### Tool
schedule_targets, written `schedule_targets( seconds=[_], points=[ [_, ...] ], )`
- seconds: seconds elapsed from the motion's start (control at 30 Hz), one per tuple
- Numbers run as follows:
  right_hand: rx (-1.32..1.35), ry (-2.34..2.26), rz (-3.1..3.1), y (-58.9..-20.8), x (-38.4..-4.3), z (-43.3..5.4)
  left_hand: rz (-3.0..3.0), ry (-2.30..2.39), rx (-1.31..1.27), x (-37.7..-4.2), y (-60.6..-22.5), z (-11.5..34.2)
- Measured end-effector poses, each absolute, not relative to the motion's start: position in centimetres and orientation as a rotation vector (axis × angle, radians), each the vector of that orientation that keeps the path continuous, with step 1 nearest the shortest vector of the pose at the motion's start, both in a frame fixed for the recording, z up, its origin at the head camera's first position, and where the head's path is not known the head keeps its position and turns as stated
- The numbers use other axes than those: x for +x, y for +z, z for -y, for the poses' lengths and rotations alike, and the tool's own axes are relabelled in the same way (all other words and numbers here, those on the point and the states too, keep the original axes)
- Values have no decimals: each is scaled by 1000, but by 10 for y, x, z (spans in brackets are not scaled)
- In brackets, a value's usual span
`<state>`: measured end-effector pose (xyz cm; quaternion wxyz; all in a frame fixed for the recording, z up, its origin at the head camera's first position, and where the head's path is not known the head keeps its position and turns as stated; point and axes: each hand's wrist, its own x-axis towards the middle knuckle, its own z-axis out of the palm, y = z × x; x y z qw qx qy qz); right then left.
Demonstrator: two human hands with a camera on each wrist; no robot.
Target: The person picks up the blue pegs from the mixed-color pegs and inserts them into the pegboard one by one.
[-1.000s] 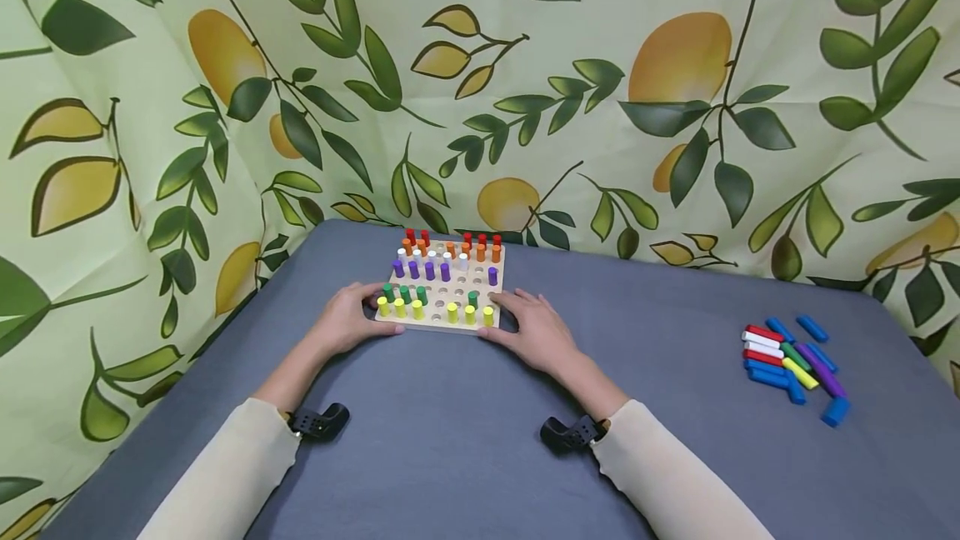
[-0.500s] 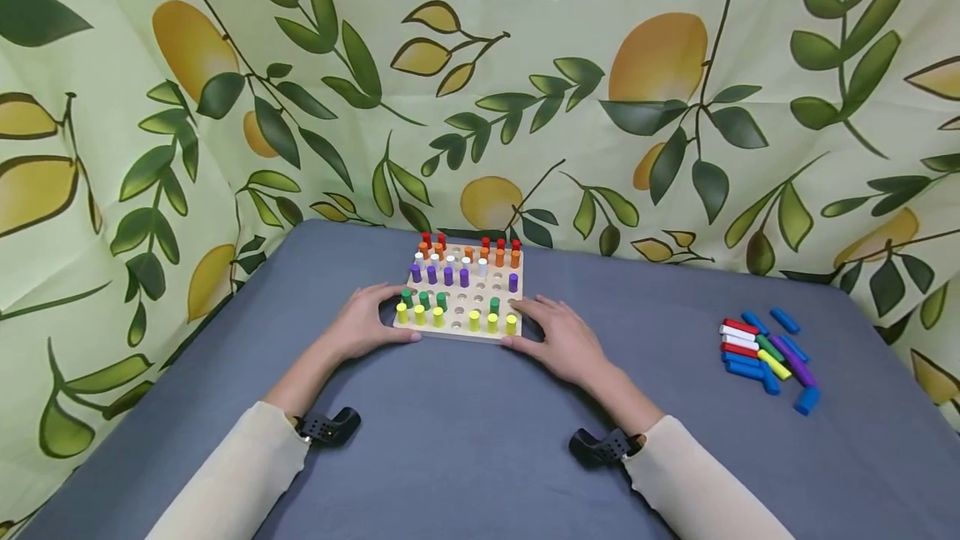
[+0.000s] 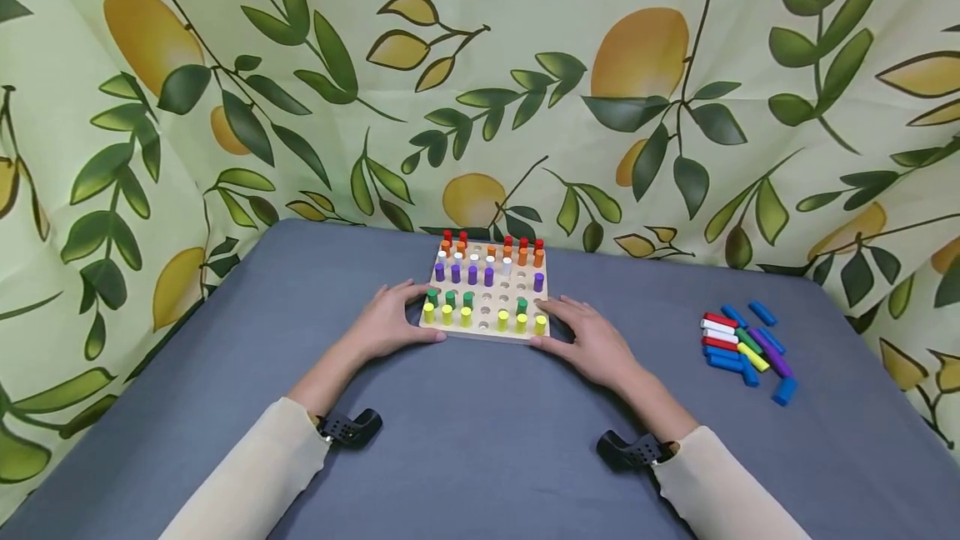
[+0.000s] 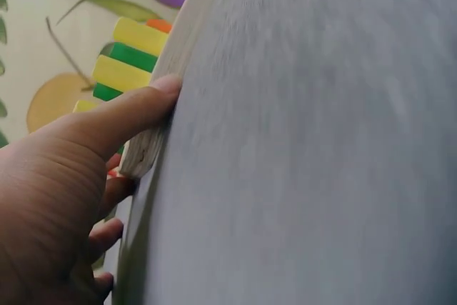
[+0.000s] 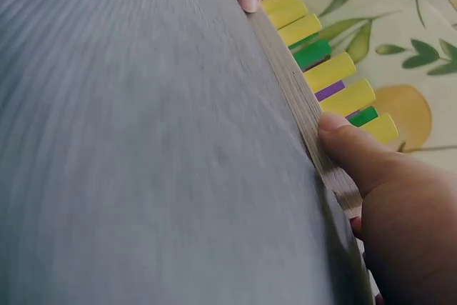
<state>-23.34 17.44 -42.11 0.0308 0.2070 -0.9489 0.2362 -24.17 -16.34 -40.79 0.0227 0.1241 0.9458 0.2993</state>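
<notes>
A pale wooden pegboard stands near the back of the table, with rows of red, orange, white, purple, green and yellow pegs upright in it. Some holes are bare. My left hand grips the front left corner, thumb along the front edge and fingers at the side. At the front right corner my right hand holds it the same way. In the left wrist view the thumb presses the board's wooden edge; the right wrist view shows the other thumb on that edge, below the yellow pegs.
Several loose pegs lie in a pile to the right, among them blue pegs, a purple peg and a yellow peg. A grey cloth covers the table. Behind hangs a leaf-and-fruit patterned curtain.
Both hands have slid the pegboard rightward along the table, nearer the loose pegs, keeping their grip. The head view has turned slightly to the right.
</notes>
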Motion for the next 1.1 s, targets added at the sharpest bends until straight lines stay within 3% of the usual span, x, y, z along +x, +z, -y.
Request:
schedule_targets(
  seconds=[0.7,1.1],
  points=[
    [502,702,3007,-418,-227,-274,-2917,1010,522,-261,-417,66],
    [467,787,2966,-429,-228,-277,-2954,1030,532,-257,-426,64]
  ],
)
